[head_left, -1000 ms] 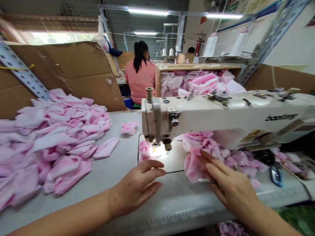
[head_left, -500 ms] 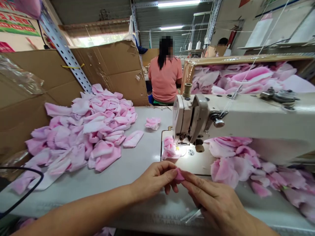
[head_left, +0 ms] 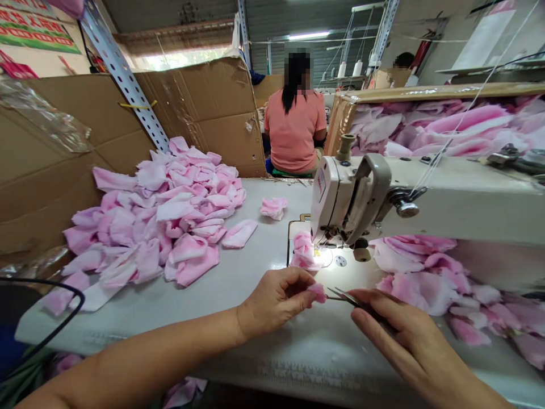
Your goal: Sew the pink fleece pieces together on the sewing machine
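My left hand [head_left: 281, 298] pinches a small piece of pink fabric [head_left: 317, 292] in front of the sewing machine [head_left: 349, 199]. My right hand [head_left: 395, 329] is closed on thread snips [head_left: 347, 296], whose pointed blades stand apart and face the fabric. The tips are close to the fabric's right edge; I cannot tell whether they touch it. Another gathered pink piece [head_left: 304, 251] lies under the lit needle area, left of the presser foot. The snips' handle is mostly hidden by my right palm and fingers.
A heap of pink and white pieces [head_left: 157, 221] covers the table's left side. Single pieces [head_left: 239, 234] lie beside it. More pink pieces [head_left: 430, 289] sit under the machine arm. Behind stand a filled cardboard box [head_left: 340, 125] and a seated person [head_left: 294, 130].
My right hand has drawn away from the pink piece to the right, and the snips' blades now show, pointing at it. My left hand still holds the piece. The view has shifted slightly.
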`<state>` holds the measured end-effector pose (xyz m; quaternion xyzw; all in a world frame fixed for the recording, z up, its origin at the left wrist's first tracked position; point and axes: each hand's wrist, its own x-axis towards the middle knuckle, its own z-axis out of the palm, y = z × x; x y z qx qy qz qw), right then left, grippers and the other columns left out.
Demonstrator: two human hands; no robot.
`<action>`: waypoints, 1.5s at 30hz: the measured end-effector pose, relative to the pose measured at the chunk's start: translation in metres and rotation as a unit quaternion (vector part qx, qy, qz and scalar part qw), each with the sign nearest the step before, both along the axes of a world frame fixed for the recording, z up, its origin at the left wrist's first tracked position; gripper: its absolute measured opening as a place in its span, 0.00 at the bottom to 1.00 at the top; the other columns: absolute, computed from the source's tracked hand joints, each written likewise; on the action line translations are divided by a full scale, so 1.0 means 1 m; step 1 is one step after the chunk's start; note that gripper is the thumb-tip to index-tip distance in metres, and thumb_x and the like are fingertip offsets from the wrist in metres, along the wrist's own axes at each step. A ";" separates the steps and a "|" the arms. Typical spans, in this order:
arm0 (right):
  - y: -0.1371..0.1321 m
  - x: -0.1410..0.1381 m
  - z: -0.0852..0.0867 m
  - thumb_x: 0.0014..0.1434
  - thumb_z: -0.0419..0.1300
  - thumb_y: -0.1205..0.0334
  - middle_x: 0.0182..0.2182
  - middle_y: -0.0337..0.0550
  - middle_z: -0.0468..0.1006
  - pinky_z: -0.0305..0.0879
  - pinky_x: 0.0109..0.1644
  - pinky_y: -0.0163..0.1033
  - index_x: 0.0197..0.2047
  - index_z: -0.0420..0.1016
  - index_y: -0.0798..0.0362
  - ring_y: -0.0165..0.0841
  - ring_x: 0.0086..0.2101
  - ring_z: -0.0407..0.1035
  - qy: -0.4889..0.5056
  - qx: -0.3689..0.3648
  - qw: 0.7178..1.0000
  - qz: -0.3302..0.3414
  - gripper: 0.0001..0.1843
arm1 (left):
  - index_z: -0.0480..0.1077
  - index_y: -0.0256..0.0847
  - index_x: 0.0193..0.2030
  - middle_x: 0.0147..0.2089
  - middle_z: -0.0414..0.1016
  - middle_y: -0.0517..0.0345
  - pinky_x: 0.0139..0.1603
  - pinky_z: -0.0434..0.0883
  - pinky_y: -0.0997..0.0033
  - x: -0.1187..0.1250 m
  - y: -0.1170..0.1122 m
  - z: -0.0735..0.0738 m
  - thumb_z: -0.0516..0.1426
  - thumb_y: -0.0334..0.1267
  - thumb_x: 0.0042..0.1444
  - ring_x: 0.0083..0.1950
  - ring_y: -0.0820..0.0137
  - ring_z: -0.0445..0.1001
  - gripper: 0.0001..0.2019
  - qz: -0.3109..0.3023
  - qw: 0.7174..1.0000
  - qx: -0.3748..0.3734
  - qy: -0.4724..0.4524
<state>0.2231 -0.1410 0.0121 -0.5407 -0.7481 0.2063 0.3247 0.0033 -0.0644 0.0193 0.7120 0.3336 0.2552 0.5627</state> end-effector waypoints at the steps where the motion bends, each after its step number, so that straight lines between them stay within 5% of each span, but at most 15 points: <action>1: 0.001 0.000 0.001 0.65 0.49 0.54 0.39 0.45 0.79 0.73 0.38 0.36 0.47 0.73 0.49 0.35 0.38 0.74 -0.001 -0.003 1.000 0.004 0.15 | 0.73 0.33 0.39 0.35 0.74 0.50 0.31 0.66 0.75 -0.001 0.000 0.000 0.56 0.44 0.60 0.32 0.73 0.70 0.14 0.001 0.999 0.028 0.015; 9: 0.004 -0.004 -0.003 0.65 0.51 0.55 0.37 0.42 0.79 0.70 0.38 0.36 0.43 0.75 0.47 0.34 0.37 0.74 0.017 -0.026 0.999 0.002 0.13 | 0.72 0.36 0.40 0.30 0.70 0.57 0.28 0.63 0.78 -0.004 0.003 -0.001 0.54 0.40 0.61 0.27 0.76 0.64 0.10 -0.006 0.971 0.229 0.072; 19: 0.010 -0.012 -0.004 0.64 0.52 0.61 0.31 0.39 0.77 0.68 0.34 0.34 0.39 0.73 0.48 0.31 0.33 0.72 0.032 0.046 0.998 0.020 0.08 | 0.72 0.37 0.41 0.32 0.72 0.53 0.35 0.66 0.74 -0.004 0.007 -0.003 0.50 0.35 0.63 0.33 0.71 0.69 0.10 -0.054 0.944 0.316 0.071; 22: 0.011 -0.011 -0.004 0.63 0.53 0.61 0.32 0.39 0.77 0.68 0.36 0.34 0.40 0.74 0.47 0.32 0.34 0.72 0.050 0.041 0.998 0.023 0.08 | 0.74 0.37 0.39 0.29 0.70 0.55 0.33 0.65 0.75 -0.004 0.006 -0.002 0.51 0.38 0.63 0.30 0.72 0.68 0.11 -0.031 0.967 0.245 0.062; 25: 0.010 -0.011 -0.006 0.62 0.55 0.57 0.35 0.40 0.78 0.70 0.37 0.35 0.43 0.75 0.46 0.34 0.35 0.73 0.076 0.018 0.997 -0.019 0.10 | 0.75 0.35 0.37 0.26 0.68 0.57 0.28 0.64 0.77 -0.002 0.006 0.000 0.53 0.44 0.62 0.27 0.75 0.66 0.15 0.009 0.997 0.078 0.022; 29: 0.008 -0.014 -0.010 0.63 0.53 0.52 0.38 0.43 0.79 0.71 0.37 0.35 0.46 0.75 0.48 0.36 0.37 0.74 0.098 -0.053 0.992 -0.055 0.15 | 0.75 0.32 0.35 0.24 0.68 0.58 0.27 0.64 0.78 0.001 0.005 0.000 0.58 0.49 0.58 0.25 0.75 0.66 0.17 0.046 0.996 -0.069 -0.034; 35: 0.009 -0.025 -0.012 0.64 0.50 0.53 0.41 0.44 0.78 0.69 0.41 0.34 0.47 0.74 0.50 0.35 0.40 0.73 0.118 -0.069 0.991 -0.014 0.16 | 0.74 0.32 0.32 0.25 0.69 0.59 0.27 0.64 0.78 0.004 0.001 -0.002 0.61 0.48 0.54 0.25 0.77 0.66 0.17 0.072 0.987 -0.118 -0.080; 45: 0.015 -0.032 -0.012 0.65 0.49 0.52 0.29 0.38 0.75 0.63 0.35 0.33 0.37 0.72 0.49 0.32 0.29 0.69 0.115 -0.069 0.991 -0.023 0.14 | 0.70 0.33 0.33 0.22 0.70 0.59 0.21 0.54 0.81 0.006 -0.001 -0.006 0.60 0.50 0.55 0.20 0.80 0.58 0.18 0.102 0.982 -0.149 -0.057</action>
